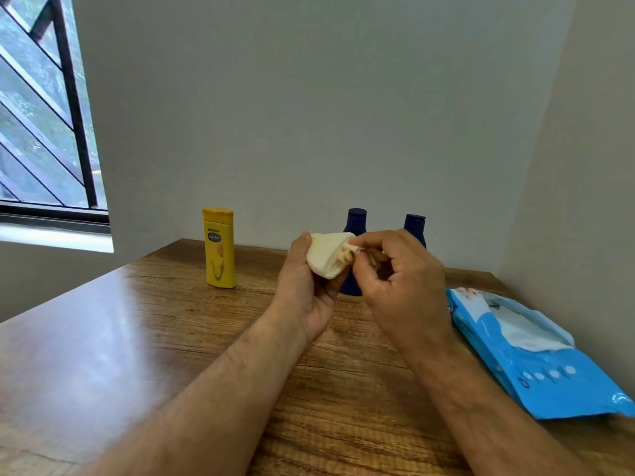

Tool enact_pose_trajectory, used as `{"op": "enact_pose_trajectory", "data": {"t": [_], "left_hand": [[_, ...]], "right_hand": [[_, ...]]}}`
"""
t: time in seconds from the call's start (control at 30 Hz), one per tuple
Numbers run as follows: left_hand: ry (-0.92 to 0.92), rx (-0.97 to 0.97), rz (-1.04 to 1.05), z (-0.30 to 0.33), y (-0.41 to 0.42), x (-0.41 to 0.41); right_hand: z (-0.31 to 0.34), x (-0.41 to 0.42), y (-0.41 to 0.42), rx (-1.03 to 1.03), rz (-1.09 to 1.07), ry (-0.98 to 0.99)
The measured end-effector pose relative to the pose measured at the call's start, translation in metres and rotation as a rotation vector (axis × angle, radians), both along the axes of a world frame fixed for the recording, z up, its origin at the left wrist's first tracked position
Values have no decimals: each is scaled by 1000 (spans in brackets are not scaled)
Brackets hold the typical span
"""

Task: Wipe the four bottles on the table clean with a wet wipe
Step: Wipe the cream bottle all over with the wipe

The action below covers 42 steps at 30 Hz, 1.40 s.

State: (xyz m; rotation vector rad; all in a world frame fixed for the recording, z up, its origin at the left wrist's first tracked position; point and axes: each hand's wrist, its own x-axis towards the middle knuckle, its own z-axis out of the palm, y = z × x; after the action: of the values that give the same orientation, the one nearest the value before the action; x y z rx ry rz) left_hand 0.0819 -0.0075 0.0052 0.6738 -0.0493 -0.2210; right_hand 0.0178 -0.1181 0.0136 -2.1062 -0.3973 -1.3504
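My left hand [302, 290] grips a small cream bottle [323, 257], lifted above the wooden table [137, 338]. My right hand [402, 280] pinches a crumpled cream wet wipe [349, 253] against the bottle's right end. At the back of the table a yellow bottle [220, 249] stands upright to the left. Behind my hands stand two dark blue bottles, one [356, 219] partly hidden by the cream bottle and the other [414, 224] mostly hidden by my right hand.
A blue pack of wet wipes [536, 355] lies open on the table's right side, with a white wipe showing in its opening. Walls close off the back and right. A barred window [34, 115] is at the left.
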Motion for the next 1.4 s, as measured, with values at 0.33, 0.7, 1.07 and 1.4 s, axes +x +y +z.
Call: {"op": "enact_pose_trajectory", "data": {"t": [0.33,0.7,1.07,1.4], "left_hand": [[113,-50,10,-6,0,14],[38,-21,11,-7,4,14],[-86,-68,-30,-1,-1,8],[-46,-225,-113,2,2,10]], "right_hand": [[-3,-4,11,-275,108,50],[-4,-4,9,-224,119,121],[0,2,-6,110,16,44],[-4,0,6,9,31,27]]}}
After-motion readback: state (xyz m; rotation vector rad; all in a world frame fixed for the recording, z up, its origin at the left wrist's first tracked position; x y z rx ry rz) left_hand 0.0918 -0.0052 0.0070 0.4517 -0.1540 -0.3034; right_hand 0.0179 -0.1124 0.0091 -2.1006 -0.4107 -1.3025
